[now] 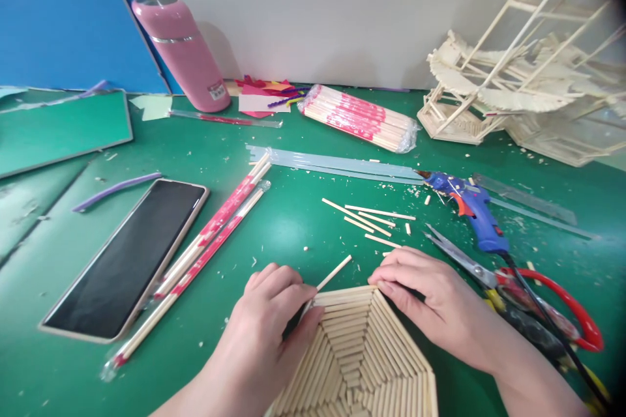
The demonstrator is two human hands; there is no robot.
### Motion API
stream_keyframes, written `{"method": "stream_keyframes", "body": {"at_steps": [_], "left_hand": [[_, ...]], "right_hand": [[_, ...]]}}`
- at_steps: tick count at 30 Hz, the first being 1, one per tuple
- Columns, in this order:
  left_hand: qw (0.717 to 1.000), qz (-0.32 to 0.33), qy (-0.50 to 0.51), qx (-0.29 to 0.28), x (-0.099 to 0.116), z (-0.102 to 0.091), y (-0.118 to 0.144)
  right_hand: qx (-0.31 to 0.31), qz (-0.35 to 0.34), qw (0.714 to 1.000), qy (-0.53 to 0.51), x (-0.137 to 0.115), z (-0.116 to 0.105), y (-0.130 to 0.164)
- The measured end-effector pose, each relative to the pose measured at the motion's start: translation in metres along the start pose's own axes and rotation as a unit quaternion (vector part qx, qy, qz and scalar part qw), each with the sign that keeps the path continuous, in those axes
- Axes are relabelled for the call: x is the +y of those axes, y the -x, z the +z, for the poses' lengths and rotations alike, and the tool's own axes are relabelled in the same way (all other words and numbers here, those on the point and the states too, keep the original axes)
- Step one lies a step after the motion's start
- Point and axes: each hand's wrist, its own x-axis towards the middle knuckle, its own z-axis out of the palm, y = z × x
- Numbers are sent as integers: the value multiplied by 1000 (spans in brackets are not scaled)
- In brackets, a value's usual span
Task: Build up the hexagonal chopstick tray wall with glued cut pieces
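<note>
Left hand (267, 326) rests on the left edge of a pale hexagonal bowl of glued wooden sticks (357, 358), at the near edge of the green worktop (293, 215). Its grip is closed on a single thin wooden stick (332, 274), which angles up and right from the fingers across the bowl's far rim. Right hand (430, 300) lies on the bowl's far right rim, fingers curled and pressing the top edge, nothing held in it.

Just right of the right hand: red-handled scissors (538, 300), blades pointing left, and a blue hot glue gun (469, 208) with a black cord. Loose cut wooden sticks (366, 216) are scattered just beyond the hands. Two long chopstick pairs in red-and-white wrappers (210, 241) lie diagonally left of the bowl, beside a black-screened phone (130, 257). Farther back: a wrapped bundle of chopsticks (359, 117), a pink cylindrical flask (186, 52), clear glue sticks (342, 164), and a pale stick-built model tower (528, 71) at far right.
</note>
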Motion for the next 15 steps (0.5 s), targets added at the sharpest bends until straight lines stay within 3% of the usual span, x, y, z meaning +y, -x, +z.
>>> {"method": "stream_keyframes", "body": {"at_steps": [15], "left_hand": [[1000, -13, -1, -4, 1, 1, 1]], "right_hand": [[8, -1, 1000, 10, 1, 0, 0]]}}
